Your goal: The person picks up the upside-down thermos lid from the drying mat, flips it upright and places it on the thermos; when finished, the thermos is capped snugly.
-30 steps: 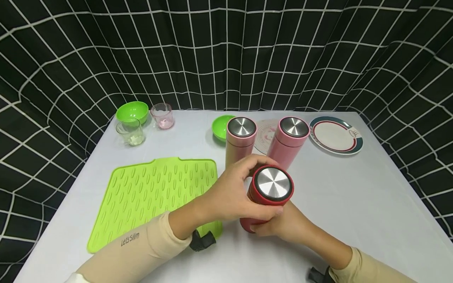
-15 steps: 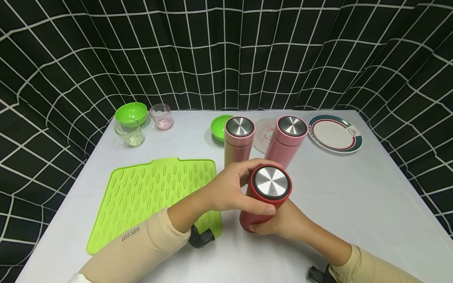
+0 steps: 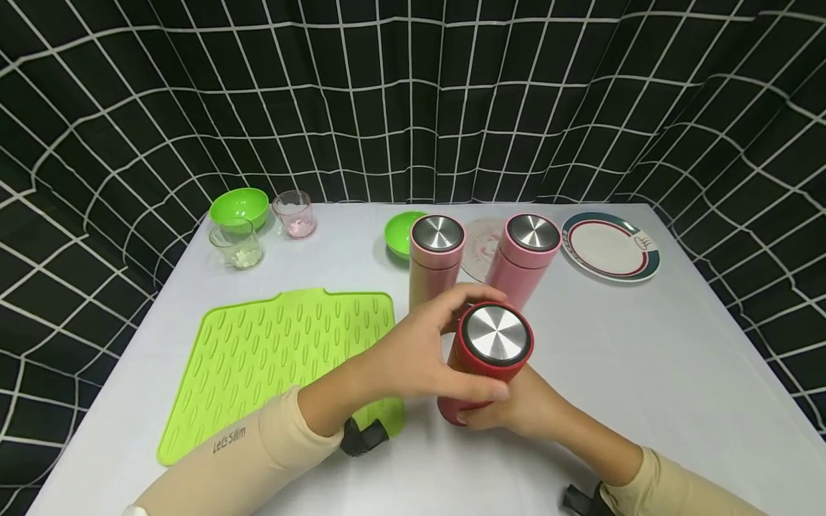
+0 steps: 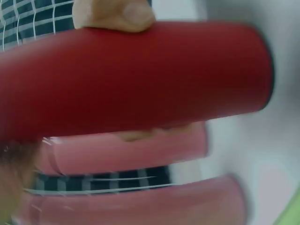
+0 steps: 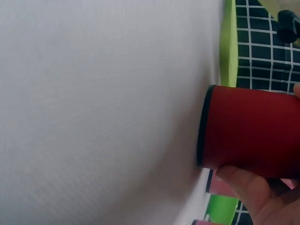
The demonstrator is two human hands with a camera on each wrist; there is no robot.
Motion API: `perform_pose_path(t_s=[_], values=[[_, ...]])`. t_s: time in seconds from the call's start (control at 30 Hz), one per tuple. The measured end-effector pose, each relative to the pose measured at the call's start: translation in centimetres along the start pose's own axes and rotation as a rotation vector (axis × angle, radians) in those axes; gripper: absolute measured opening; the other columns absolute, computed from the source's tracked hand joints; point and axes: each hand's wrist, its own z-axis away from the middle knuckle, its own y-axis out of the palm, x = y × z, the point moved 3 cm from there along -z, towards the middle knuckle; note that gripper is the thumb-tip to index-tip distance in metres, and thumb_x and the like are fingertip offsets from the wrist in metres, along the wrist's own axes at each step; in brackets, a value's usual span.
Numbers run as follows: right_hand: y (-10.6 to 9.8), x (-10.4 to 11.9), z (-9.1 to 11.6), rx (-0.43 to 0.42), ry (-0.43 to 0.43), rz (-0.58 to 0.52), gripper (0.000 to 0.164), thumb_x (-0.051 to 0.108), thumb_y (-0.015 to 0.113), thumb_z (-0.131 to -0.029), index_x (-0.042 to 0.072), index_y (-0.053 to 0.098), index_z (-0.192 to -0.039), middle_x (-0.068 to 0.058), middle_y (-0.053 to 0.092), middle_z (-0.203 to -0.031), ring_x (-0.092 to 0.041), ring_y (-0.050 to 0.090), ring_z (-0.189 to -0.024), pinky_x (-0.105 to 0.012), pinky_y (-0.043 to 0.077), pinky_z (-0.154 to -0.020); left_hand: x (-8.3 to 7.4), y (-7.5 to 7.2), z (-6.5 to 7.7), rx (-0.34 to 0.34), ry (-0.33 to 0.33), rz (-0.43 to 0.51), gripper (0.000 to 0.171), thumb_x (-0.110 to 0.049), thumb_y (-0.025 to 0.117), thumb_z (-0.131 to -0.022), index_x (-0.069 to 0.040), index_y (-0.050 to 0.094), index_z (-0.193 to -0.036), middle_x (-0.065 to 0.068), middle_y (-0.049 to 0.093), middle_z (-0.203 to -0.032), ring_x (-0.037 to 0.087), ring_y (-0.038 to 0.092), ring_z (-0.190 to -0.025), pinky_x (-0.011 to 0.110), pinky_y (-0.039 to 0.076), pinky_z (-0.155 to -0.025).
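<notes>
A red thermos flask point(image 4: 140, 79) with a round brushed-metal lid point(image 3: 497, 335) is in both my hands, base close over the white table. My left hand point(image 3: 416, 351) grips its upper part just under the lid, thumb across the near side and fingers behind. Lower down, my right hand point(image 3: 519, 410) holds the body; in the right wrist view its thumb point(image 5: 241, 183) lies along the flask near the black base. In the left wrist view, fingertips of the right hand point(image 4: 115, 15) show at the flask's edge. Two pink thermos flasks point(image 3: 436, 276) point(image 3: 525, 265) stand right behind.
A green ridged mat point(image 3: 284, 358) lies at left. Farther back are green bowls point(image 3: 240, 206) point(image 3: 399, 233), a clear glass point(image 3: 237, 244), a pinkish glass point(image 3: 295, 213), a round patterned mat point(image 3: 480, 247) and a rimmed plate point(image 3: 609, 247). A black gridded curtain point(image 3: 413, 100) borders the table.
My left hand turns slightly around the flask's top, its thumb shifting back and then forward again. The right hand and the flask's lower part stay in place.
</notes>
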Motion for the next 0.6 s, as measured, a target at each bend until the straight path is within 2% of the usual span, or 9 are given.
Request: perform_pose_path(t_s=[0.07,0.1,0.13,0.2,0.27,0.33,0.4,0.53,0.6], values=[[0.0,0.0,-0.1,-0.002,-0.017,0.016,0.050,0.004,0.086,-0.066,0.022,0.061,-0.106,0.005,0.065,-0.098,-0.016,0.061,-0.087,-0.032,0.051,-0.079,-0.5,0.0,0.1,-0.065,0.029,-0.082,0.072,-0.019,0.091,-0.068,-0.013,0.053,-0.128,-0.006,0.059,-0.119,0.009,0.058,-0.108,0.029,0.047,-0.096],[0.0,0.0,-0.1,-0.005,-0.018,0.025,0.051,0.005,0.086,-0.066,0.022,0.061,-0.106,0.006,0.065,-0.099,-0.016,0.061,-0.088,-0.032,0.051,-0.079,-0.5,-0.1,0.1,-0.084,0.028,-0.097,0.072,-0.020,0.092,-0.066,-0.014,0.054,-0.127,-0.008,0.060,-0.117,0.008,0.059,-0.106,0.029,0.048,-0.094],[-0.1,0.0,0.0,-0.009,-0.012,0.030,0.052,0.006,0.087,-0.065,0.023,0.060,-0.107,0.006,0.065,-0.100,-0.016,0.061,-0.089,-0.032,0.051,-0.080,-0.4,-0.2,0.0,-0.086,0.028,-0.071,0.071,-0.017,0.092,-0.065,-0.012,0.057,-0.126,-0.007,0.061,-0.117,0.010,0.060,-0.105,0.031,0.049,-0.093],[-0.2,-0.2,0.1,-0.021,0.024,0.028,0.055,0.008,0.089,-0.064,0.023,0.060,-0.109,0.006,0.065,-0.103,-0.016,0.062,-0.091,-0.032,0.050,-0.082,0.1,-0.5,-0.3,-0.043,0.009,0.055,0.068,-0.006,0.090,-0.066,-0.010,0.061,-0.127,-0.003,0.066,-0.113,0.015,0.062,-0.105,0.034,0.049,-0.094],[-0.4,-0.3,0.2,-0.030,0.050,0.020,0.058,0.011,0.090,-0.064,0.023,0.059,-0.112,0.005,0.064,-0.105,-0.016,0.062,-0.094,-0.032,0.050,-0.084,0.7,-0.7,-0.6,0.028,-0.030,0.168,0.072,0.003,0.087,-0.066,-0.007,0.059,-0.132,0.003,0.067,-0.115,0.018,0.060,-0.109,0.037,0.046,-0.098],[-0.4,-0.3,0.2,-0.021,0.047,0.011,0.058,0.011,0.090,-0.065,0.022,0.059,-0.112,0.004,0.064,-0.104,-0.017,0.062,-0.093,-0.032,0.050,-0.084,0.8,-0.9,-0.8,0.079,-0.038,0.200,0.073,0.006,0.084,-0.068,-0.005,0.056,-0.135,0.005,0.065,-0.118,0.019,0.058,-0.114,0.038,0.044,-0.102],[-0.4,-0.2,0.1,-0.010,0.022,0.003,0.054,0.009,0.089,-0.066,0.021,0.060,-0.110,0.004,0.065,-0.102,-0.018,0.062,-0.090,-0.032,0.051,-0.082,0.5,-0.8,-0.6,0.065,-0.011,0.128,0.075,0.000,0.085,-0.070,-0.007,0.051,-0.136,0.003,0.060,-0.124,0.016,0.056,-0.116,0.035,0.042,-0.103],[-0.2,-0.1,0.0,0.001,-0.019,0.017,0.049,0.007,0.087,-0.066,0.024,0.062,-0.105,0.005,0.065,-0.098,-0.017,0.062,-0.086,-0.032,0.051,-0.078,-0.8,-0.2,0.3,-0.106,0.034,-0.156,0.078,-0.023,0.091,-0.068,-0.013,0.046,-0.130,-0.007,0.052,-0.124,0.007,0.055,-0.113,0.028,0.043,-0.100],[-0.2,0.0,0.0,0.004,-0.017,0.025,0.049,0.008,0.087,-0.066,0.025,0.062,-0.105,0.006,0.065,-0.098,-0.016,0.061,-0.086,-0.031,0.051,-0.077,-1.1,0.2,0.6,-0.187,0.034,-0.237,0.076,-0.029,0.092,-0.065,-0.015,0.050,-0.126,-0.010,0.054,-0.120,0.005,0.056,-0.109,0.026,0.046,-0.095]])
